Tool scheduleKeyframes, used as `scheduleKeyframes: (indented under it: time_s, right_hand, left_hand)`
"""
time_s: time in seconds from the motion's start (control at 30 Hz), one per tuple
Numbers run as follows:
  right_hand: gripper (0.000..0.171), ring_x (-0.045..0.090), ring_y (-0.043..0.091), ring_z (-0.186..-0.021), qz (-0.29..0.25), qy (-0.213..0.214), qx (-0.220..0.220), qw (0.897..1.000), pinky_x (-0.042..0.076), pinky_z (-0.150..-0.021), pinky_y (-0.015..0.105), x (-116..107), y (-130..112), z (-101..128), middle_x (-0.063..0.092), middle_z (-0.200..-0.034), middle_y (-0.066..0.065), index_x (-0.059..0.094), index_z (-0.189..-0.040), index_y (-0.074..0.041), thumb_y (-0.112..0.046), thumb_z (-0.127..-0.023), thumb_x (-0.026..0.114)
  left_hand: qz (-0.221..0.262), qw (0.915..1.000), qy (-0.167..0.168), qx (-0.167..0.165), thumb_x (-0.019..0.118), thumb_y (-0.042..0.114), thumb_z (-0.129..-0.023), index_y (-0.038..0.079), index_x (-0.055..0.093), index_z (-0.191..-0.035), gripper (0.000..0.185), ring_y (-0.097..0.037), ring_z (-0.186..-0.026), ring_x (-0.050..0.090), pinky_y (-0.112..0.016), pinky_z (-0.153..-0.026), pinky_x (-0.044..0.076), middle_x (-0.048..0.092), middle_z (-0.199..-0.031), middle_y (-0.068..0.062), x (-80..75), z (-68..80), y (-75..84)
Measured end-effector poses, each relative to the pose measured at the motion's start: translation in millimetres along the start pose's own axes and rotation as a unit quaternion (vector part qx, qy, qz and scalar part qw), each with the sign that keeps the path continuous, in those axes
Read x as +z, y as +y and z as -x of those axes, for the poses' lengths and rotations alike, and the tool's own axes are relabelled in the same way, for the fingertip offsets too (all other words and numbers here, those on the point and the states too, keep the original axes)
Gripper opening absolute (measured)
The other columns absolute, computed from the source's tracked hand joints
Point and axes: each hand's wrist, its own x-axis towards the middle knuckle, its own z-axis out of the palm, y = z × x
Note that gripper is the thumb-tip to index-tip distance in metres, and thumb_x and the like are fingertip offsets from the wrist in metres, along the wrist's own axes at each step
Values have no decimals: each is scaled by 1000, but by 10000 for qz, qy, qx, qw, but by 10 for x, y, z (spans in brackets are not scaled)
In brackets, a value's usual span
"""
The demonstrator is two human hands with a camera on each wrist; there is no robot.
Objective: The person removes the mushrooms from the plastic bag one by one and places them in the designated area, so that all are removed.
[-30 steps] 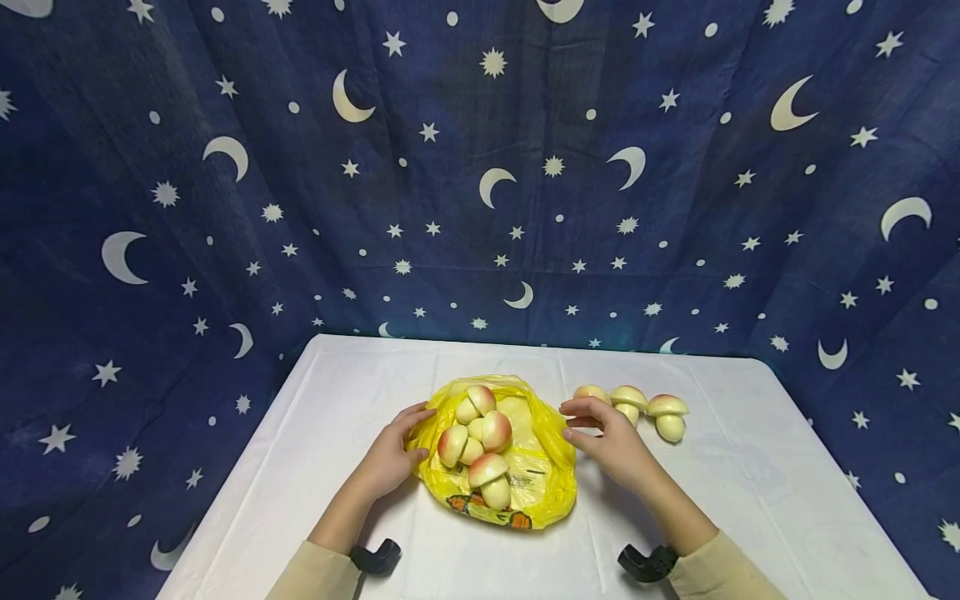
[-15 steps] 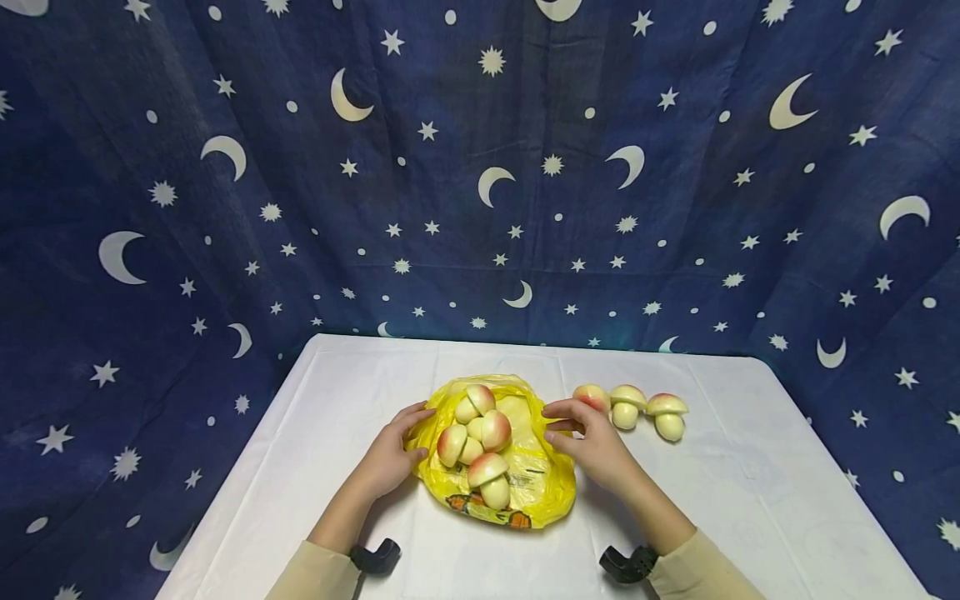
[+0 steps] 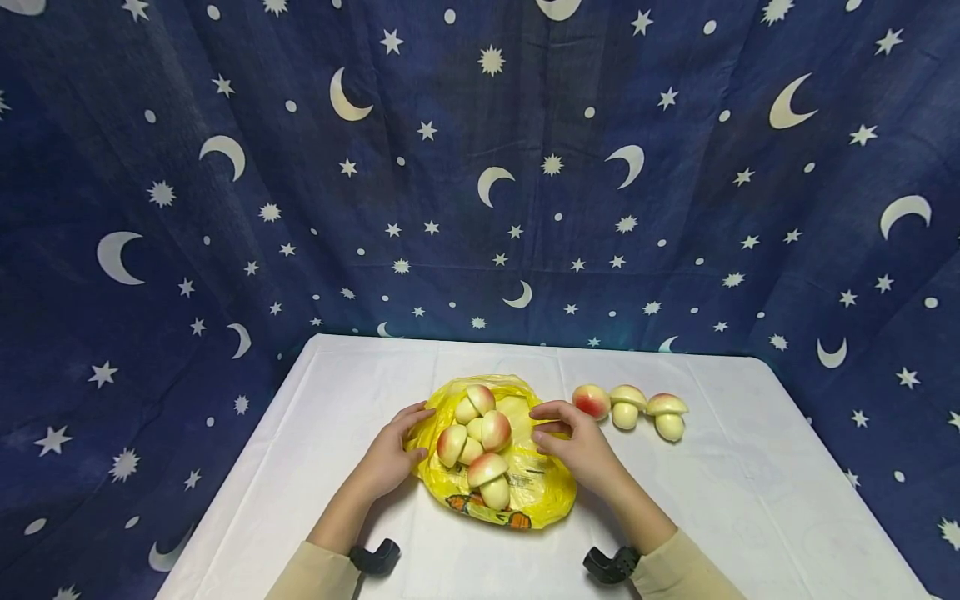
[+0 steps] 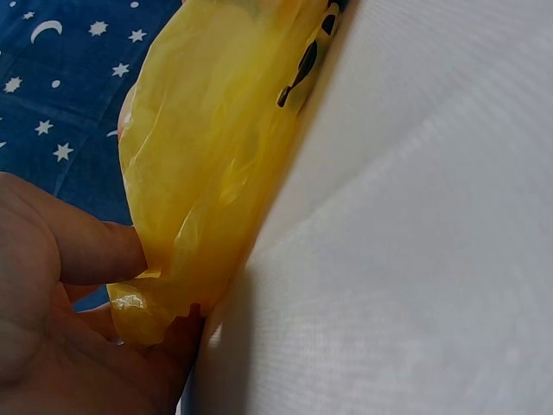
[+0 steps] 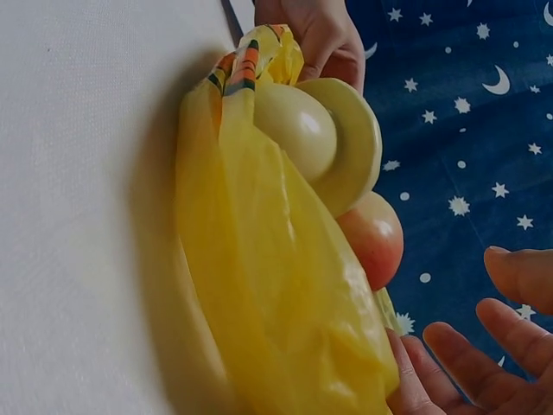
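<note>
A yellow plastic bag (image 3: 551, 500) lies spread with its mouth upward on the white table. Several toy mushrooms with reddish caps sit in it, among them a front mushroom (image 3: 491, 479). At the bag's left edge my left hand (image 3: 390, 454) holds the plastic between thumb and fingers, as the left wrist view shows. My right hand (image 3: 581, 446) is at the bag's right rim. Its fingers (image 5: 471, 363) are spread loosely, the lower ones touching the outside of the plastic, with nothing gripped.
Three more mushrooms lie in a row beyond my right hand: a red-capped one (image 3: 592, 402), a middle one (image 3: 627, 407) and a right one (image 3: 667, 417). A dark blue curtain (image 3: 450, 208) with moons and stars surrounds the white table (image 3: 750, 483).
My right hand has moved left, pushing the bag's right rim inward and uncovering the red-capped mushroom behind it. My left hand and the mushrooms in the bag have stayed put.
</note>
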Motion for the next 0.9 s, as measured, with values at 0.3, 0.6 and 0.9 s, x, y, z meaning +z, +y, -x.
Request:
scheduleKeyframes:
  time_s: [0.3, 0.6, 0.9]
  right_hand:
    - [37, 72, 27, -111, -250, 89, 187, 9995, 69, -84, 33, 96, -2, -27, 64, -139, 29, 65, -133, 4, 0, -97, 74]
    - [38, 72, 28, -113, -243, 157, 262, 9992, 69, -86, 37, 157, 20, -118, 65, -139, 26, 67, -133, 1, -3, -97, 76]
    - [38, 74, 23, -108, -248, 244, 350, 9988, 70, -83, 39, 222, 24, -226, 67, -137, 26, 67, -133, 2, -4, -96, 77]
  left_hand:
    - [49, 10000, -4, -53, 71, -6, -95, 15, 61, -151, 61, -40, -165, 30, -64, -134, 23, 40, -173, -6, -3, -4, 3]
    - [28, 10000, 4, -60, 72, -6, -94, 14, 62, -151, 61, -40, -164, 32, -64, -133, 24, 41, -173, -7, -2, -2, 5]
    - [27, 10000, -7, -46, 70, -6, -95, 16, 62, -151, 61, -40, -165, 30, -64, -134, 22, 40, -174, -6, 0, -4, 11]
